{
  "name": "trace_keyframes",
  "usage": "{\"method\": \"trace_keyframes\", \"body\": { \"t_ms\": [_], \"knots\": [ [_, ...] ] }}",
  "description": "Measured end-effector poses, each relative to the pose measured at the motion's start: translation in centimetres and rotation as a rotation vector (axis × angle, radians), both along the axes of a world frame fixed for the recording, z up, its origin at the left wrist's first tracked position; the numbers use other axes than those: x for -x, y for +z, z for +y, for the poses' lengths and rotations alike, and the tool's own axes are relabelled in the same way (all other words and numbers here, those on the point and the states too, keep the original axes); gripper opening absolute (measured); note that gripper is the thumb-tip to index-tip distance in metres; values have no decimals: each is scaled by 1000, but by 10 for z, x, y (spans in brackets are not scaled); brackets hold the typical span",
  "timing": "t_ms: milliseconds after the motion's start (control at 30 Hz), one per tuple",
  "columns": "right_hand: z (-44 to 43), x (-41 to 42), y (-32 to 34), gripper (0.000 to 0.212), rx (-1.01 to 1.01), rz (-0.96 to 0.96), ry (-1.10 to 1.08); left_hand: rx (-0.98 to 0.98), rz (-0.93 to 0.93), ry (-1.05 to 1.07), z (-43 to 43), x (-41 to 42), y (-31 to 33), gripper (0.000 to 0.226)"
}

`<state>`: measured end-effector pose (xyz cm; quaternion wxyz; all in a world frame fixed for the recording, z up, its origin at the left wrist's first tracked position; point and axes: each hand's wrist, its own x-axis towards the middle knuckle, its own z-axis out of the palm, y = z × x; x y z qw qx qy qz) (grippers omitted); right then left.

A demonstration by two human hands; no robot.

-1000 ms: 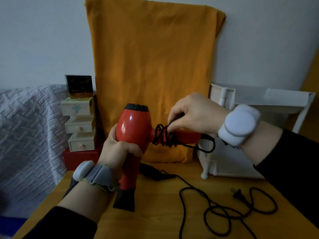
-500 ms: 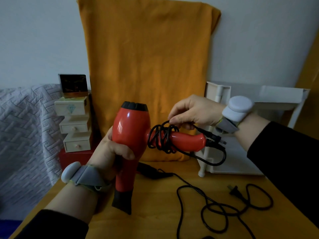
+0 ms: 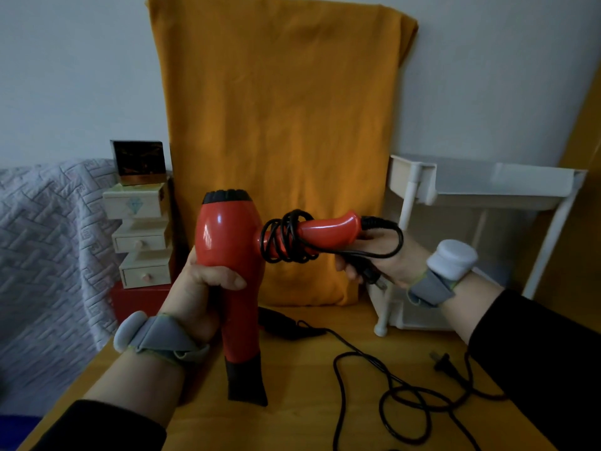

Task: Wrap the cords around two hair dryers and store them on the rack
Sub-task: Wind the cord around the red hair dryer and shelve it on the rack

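Hands (image 3: pixel 208 284) grip red dryer (image 3: pixel 227 249); loose cord (image 3: pixel 390 385) sprawls before rack (image 3: pixel 481 187)

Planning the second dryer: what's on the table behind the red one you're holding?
Behind the red hair dryer, a black object lies on the table, its cord trailing right to a plug. The rest is covered.

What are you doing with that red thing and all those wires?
A person is tidying a red hair dryer. The left hand grips its body, and its black cord is looped around the handle. The right hand holds the plug end below the handle. Another black cord lies loose on the wooden table. The white rack waits at the right, with no dryer on it that I can see.
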<state>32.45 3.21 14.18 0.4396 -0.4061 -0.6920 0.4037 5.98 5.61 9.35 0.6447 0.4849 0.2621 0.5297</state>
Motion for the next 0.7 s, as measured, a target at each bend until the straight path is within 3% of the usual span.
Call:
{"method": "trace_keyframes", "body": {
  "t_ms": [100,200,333,467,700],
  "knots": [
    [-5,1,-9,24,0,91,-13,-4,-12,44,-2,-1,0,104],
    [-9,3,-16,8,4,165,-45,13,-26,76,-3,-4,-1,101],
    [-11,8,-19,28,54,379,-131,63,-71,119,-1,-6,-3,97],
    [-12,8,-19,20,70,601,-225,82,-101,180,-5,-7,-5,94],
    [-19,10,-8,34,110,809,-144,80,-148,227,0,-4,-9,96]
  ]
}}
